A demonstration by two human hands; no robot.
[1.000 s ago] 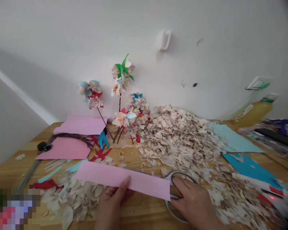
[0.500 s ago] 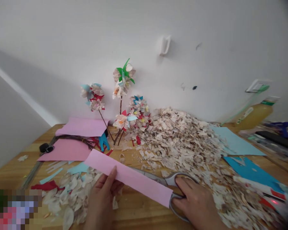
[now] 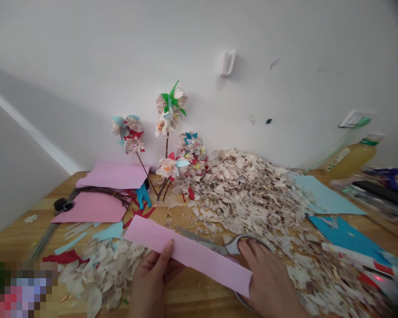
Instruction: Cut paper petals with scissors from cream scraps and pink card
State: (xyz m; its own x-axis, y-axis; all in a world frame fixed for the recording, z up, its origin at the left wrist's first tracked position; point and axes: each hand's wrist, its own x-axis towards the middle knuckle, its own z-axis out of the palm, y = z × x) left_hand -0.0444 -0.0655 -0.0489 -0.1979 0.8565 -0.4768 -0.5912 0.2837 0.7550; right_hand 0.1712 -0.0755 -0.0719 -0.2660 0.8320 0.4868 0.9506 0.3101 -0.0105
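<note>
A long strip of pink paper (image 3: 192, 256) slants across the middle of the view. Near its left part my left hand (image 3: 155, 274) grips it, thumb on top and fingers underneath. My right hand (image 3: 268, 278) has its fingers in the handles of the grey scissors (image 3: 234, 245). The scissor blades point left behind the strip, which partly hides them. Part of the lower handle is covered by the strip and my hand. Whether the blades touch the paper I cannot tell.
Dry pale petals lie in a large pile (image 3: 245, 190) against the wall and a smaller pile (image 3: 106, 269) at left. Handmade flowers (image 3: 167, 168) on twigs stand behind. Pink sheets (image 3: 112, 176), a blue sheet (image 3: 348, 238) and a yellow bottle (image 3: 351, 157) lie around.
My left hand and the pink strip have shifted right and slightly down. The strip's right end now overlaps the lower scissor handle and reaches my right hand.
</note>
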